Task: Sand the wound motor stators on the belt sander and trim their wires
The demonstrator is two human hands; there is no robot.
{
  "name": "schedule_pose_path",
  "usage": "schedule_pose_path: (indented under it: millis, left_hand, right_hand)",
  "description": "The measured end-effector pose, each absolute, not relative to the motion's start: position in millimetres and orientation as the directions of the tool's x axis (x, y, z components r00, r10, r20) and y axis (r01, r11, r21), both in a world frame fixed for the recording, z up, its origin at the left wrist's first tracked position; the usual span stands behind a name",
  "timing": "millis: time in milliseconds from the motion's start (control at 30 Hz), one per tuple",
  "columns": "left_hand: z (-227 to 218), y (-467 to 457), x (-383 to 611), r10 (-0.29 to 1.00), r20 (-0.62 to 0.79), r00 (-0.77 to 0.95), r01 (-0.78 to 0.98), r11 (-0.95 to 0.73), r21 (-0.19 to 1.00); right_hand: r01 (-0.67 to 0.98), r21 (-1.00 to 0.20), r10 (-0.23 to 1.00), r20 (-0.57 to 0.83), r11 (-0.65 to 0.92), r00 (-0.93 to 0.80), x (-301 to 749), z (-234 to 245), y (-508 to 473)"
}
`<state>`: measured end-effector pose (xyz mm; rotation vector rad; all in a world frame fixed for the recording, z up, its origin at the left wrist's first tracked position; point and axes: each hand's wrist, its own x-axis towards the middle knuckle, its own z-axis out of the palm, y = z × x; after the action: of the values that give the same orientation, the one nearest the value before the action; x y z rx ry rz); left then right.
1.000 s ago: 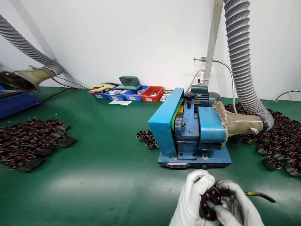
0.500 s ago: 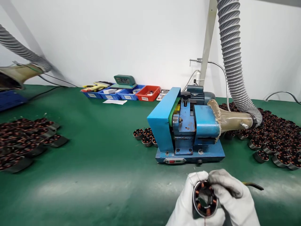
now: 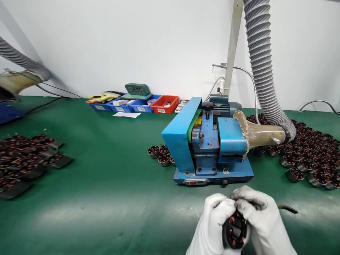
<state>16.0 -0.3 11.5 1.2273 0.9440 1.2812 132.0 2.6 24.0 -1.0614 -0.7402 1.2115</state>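
A motor stator [image 3: 235, 232], a dark metal ring with copper windings inside, is tilted between my two white-gloved hands near the lower edge. My left hand [image 3: 212, 223] is closed around its left side, with the thumb and forefinger bent over the upper rim. The fingers of my right hand [image 3: 261, 216] are pinched together at the upper right rim, touching the stator. Whether a thin lead wire is caught between those fingertips is too small to tell. Just beyond my hands stands a blue belt-driven machine [image 3: 208, 141].
Several stators [image 3: 164, 158] sit left of the machine, more [image 3: 305, 164] crowd the right, and another group [image 3: 29, 156] lies far left. A grey duct hose [image 3: 259, 53] drops to the machine's funnel. Blue bins [image 3: 142, 106], a red bin [image 3: 165, 104] and a clock [image 3: 137, 89] line the wall.
The stator has turned so its opening tilts more sideways. My left fingers have folded over its upper rim, and the thin wires that stuck up there no longer show. The view has shifted slightly.
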Motion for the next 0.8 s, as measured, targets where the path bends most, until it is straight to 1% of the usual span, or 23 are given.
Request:
schedule_pose_path:
  millis: [67, 133, 167, 200, 233, 267, 333, 367, 400, 433, 467, 533, 567, 633, 667, 733, 767, 800]
  left_hand:
    - [9, 0, 19, 0.978, 0.154, 0.143, -0.165, -0.130, 0.978]
    - [3, 2, 21, 0.965, 0.222, 0.143, -0.141, -0.202, 0.969]
    - [0, 4, 22, 0.952, 0.279, 0.123, -0.105, -0.267, 0.958]
    - [-5, 8, 23, 0.935, 0.341, 0.103, -0.061, -0.336, 0.940]
    - [-10, 12, 25, 0.915, 0.393, 0.089, -0.017, -0.394, 0.919]
    - [-15, 17, 28, 0.902, 0.424, 0.078, 0.022, -0.427, 0.904]
    - [-24, 28, 35, 0.911, 0.409, 0.053, 0.059, -0.412, 0.909]
    - [-27, 33, 39, 0.922, 0.386, 0.034, 0.061, -0.387, 0.920]
    - [-29, 37, 44, 0.936, 0.351, 0.013, 0.059, -0.351, 0.934]
    - [-29, 40, 48, 0.952, 0.305, -0.006, 0.042, -0.305, 0.951]
    - [-28, 43, 53, 0.969, 0.246, -0.020, -0.007, -0.246, 0.969]
    - [-23, 48, 61, 0.997, 0.071, 0.001, -0.211, -0.070, 0.975]
    - [-20, 51, 64, 0.999, -0.026, 0.038, -0.343, 0.038, 0.939]
    - [-14, 56, 70, 0.980, -0.163, 0.116, -0.573, 0.200, 0.795]
    - [-11, 58, 72, 0.965, -0.215, 0.149, -0.650, 0.260, 0.714]
    - [-8, 61, 76, 0.940, -0.288, 0.185, -0.747, 0.324, 0.580]
    - [-7, 61, 77, 0.930, -0.311, 0.194, -0.770, 0.341, 0.539]
    - [-7, 62, 78, 0.926, -0.320, 0.200, -0.779, 0.349, 0.521]
  right_hand:
    - [-0.494, -0.869, 0.953, -0.138, 0.013, 0.269, 135, 27, 10]
    - [-0.619, -0.776, 0.900, -0.179, 0.120, 0.398, 142, 30, 17]
    - [-0.629, -0.752, 0.859, -0.176, 0.197, 0.480, 145, 30, 18]
    - [-0.600, -0.760, 0.823, -0.159, 0.251, 0.546, 146, 28, 18]
    - [-0.549, -0.794, 0.811, -0.126, 0.263, 0.571, 147, 24, 17]
    - [-0.485, -0.841, 0.828, -0.084, 0.239, 0.555, 145, 18, 15]
    - [-0.349, -0.925, 0.898, -0.023, 0.147, 0.439, 138, 5, 9]
    - [-0.282, -0.953, 0.922, -0.007, 0.111, 0.387, 134, -2, 7]
    - [-0.211, -0.974, 0.926, -0.003, 0.083, 0.377, 130, -7, 7]
    - [-0.138, -0.989, 0.916, -0.005, 0.056, 0.402, 127, -11, 8]
    - [-0.065, -0.998, 0.897, -0.007, 0.024, 0.442, 125, -14, 12]
    - [0.036, -0.999, 0.866, -0.002, -0.023, 0.501, 124, -15, 23]
    - [0.053, -0.998, 0.857, -0.001, -0.033, 0.515, 125, -13, 29]
    - [0.030, -0.999, 0.858, -0.005, -0.024, 0.513, 127, -9, 40]
    - [0.005, -1.000, 0.860, -0.016, -0.021, 0.510, 128, -7, 44]
    - [-0.044, -0.999, 0.859, -0.040, -0.021, 0.510, 130, -6, 48]
    - [-0.059, -0.998, 0.857, -0.050, -0.022, 0.512, 131, -7, 48]
    - [-0.065, -0.998, 0.855, -0.052, -0.022, 0.516, 132, -8, 48]
